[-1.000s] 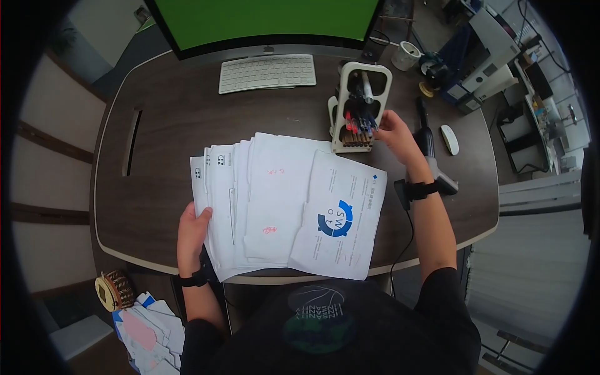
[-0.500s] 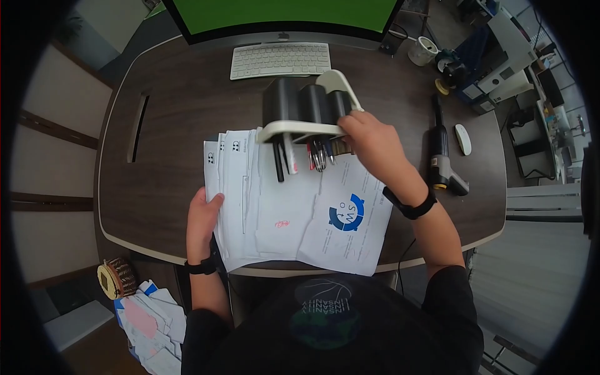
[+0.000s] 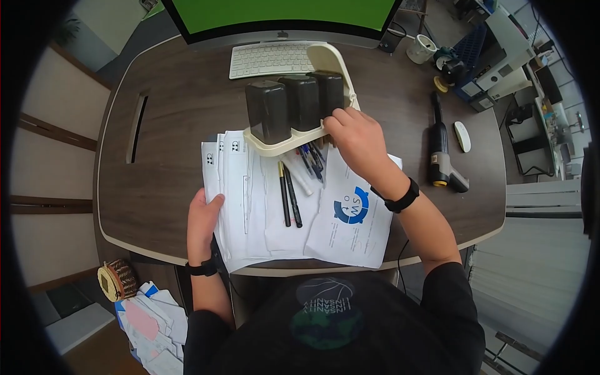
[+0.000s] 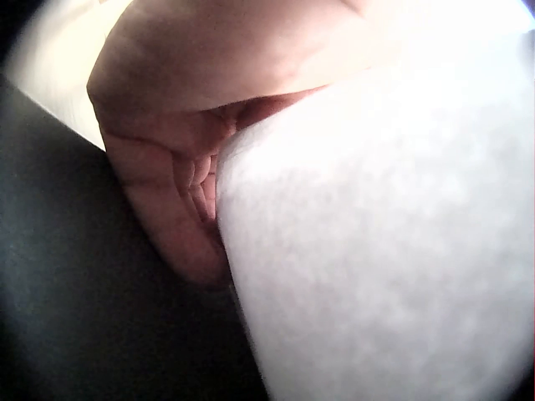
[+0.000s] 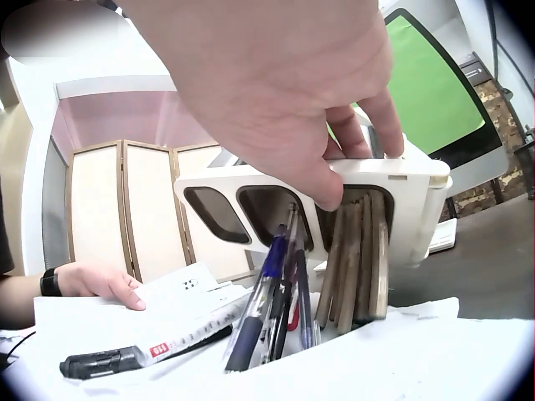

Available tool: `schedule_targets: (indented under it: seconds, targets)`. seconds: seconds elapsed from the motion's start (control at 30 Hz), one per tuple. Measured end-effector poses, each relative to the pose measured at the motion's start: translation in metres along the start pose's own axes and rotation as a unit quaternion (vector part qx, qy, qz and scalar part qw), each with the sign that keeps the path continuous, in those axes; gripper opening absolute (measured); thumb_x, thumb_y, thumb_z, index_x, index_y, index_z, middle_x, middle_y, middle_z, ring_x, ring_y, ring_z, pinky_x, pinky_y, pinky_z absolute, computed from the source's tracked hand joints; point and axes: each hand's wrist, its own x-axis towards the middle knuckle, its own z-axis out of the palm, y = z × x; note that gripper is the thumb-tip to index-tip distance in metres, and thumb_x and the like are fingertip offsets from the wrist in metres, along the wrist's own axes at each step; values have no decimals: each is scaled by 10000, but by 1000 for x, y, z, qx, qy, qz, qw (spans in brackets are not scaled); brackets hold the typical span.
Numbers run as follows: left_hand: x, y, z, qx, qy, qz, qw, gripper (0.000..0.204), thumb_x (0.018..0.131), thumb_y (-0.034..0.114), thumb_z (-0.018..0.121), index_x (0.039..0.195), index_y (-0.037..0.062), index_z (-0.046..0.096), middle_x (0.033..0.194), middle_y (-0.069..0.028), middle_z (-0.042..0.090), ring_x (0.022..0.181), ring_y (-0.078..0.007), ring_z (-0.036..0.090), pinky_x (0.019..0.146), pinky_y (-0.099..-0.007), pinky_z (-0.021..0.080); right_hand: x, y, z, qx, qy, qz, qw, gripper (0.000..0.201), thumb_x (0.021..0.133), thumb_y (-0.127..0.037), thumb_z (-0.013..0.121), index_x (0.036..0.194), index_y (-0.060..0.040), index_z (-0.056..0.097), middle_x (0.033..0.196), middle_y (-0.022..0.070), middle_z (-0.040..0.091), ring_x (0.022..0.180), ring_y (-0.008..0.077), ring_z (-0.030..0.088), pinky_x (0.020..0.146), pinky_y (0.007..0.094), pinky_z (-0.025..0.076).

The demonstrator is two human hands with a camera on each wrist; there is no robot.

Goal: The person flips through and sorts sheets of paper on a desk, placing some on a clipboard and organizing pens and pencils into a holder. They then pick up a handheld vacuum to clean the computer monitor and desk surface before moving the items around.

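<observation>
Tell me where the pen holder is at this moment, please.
In the head view, the pen holder is tipped over above the spread papers, just below the keyboard; the right hand grips its right end while pens lie on the papers.

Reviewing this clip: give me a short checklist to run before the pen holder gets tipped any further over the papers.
1. Right hand grips pen holder at its rim: ok.
2. Holder tipped with openings toward the papers: ok.
3. Left hand holds the paper stack's left edge: ok.
4. Two black pens already lie on the papers: ok.
5. All compartments emptied: not ok; blue pens and wooden sticks sit partly inside.
6. Pens safe from rolling off the desk: cannot tell.
</observation>
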Motion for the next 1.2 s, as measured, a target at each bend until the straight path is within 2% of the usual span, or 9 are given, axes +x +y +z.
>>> schedule_targets:
  seconds: [0.27, 0.37, 0.4, 0.5, 0.53, 0.63, 0.77, 1.03, 1.2]
  targets:
    - [1, -2, -2, -14, -3, 6, 1000, 230, 943, 38, 600, 1149, -63, 617, 1054, -115, 711, 896, -160, 666, 836, -295, 518, 4, 14, -8, 15, 85, 32, 996, 176, 741, -50, 670, 893, -92, 593, 812, 42, 549, 801, 242, 604, 666, 358, 518]
    - [1, -1, -2, -20, -7, 7, 1000, 250, 943, 27, 589, 1173, -67, 612, 1077, -123, 711, 916, -169, 671, 852, -298, 519, 1, 31, -14, 47, 133, 105, 984, 208, 763, -16, 734, 915, -66, 602, 873, 58, 613, 829, 290, 629, 667, 369, 533]
    - [0, 1, -1, -15, -8, 6, 1000, 253, 943, 24, 586, 1178, -68, 612, 1084, -125, 710, 922, -171, 672, 856, -299, 518, -2, 39, -16, 59, 121, 147, 980, 214, 802, -9, 736, 980, -51, 626, 906, 63, 638, 889, 255, 673, 727, 340, 550]
    - [-1, 5, -1, -5, -11, 7, 1000, 260, 944, 15, 576, 1187, -71, 610, 1098, -130, 708, 935, -176, 674, 865, -301, 517, -20, 87, -9, 253, 158, 234, 925, 238, 842, -25, 742, 1057, -43, 644, 919, 42, 653, 937, 172, 681, 797, 307, 549]
    - [-1, 3, -1, -8, -12, 10, 1000, 261, 944, 14, 573, 1188, -71, 610, 1100, -130, 707, 936, -176, 674, 866, -301, 517, -26, 97, -13, 334, 152, 298, 881, 249, 851, -33, 740, 1084, -37, 651, 962, 72, 667, 936, 154, 667, 825, 290, 536]
    - [-1, 4, -2, -2, -17, 12, 1000, 263, 944, 11, 570, 1190, -73, 610, 1098, -131, 708, 937, -178, 676, 866, -301, 517, -49, 126, -40, 379, 91, 386, 836, 264, 846, 2, 721, 1098, 2, 642, 1005, 55, 696, 935, 131, 660, 842, 275, 524]
    - [0, 3, -3, 2, -14, 20, 1000, 262, 943, 11, 573, 1187, -74, 614, 1085, -128, 710, 929, -180, 678, 863, -301, 517, -94, 157, -36, 464, 76, 440, 765, 301, 862, 24, 691, 1156, -1, 634, 1028, 59, 700, 957, 132, 651, 862, 276, 518]
    - [5, -3, -3, 26, -2, 26, 999, 268, 939, 15, 583, 1191, -70, 615, 1092, -122, 711, 925, -176, 677, 871, -305, 518, -115, 161, -13, 494, 50, 425, 757, 312, 898, 27, 671, 1203, -10, 621, 1075, 60, 688, 989, 139, 647, 889, 288, 533]
    - [4, -5, -3, 29, -1, 27, 999, 279, 942, 14, 576, 1207, -67, 608, 1100, -124, 710, 932, -178, 679, 877, -309, 518, -104, 155, 0, 532, 51, 465, 706, 367, 906, 32, 652, 1268, 3, 595, 1136, 78, 668, 1042, 171, 650, 926, 311, 542]
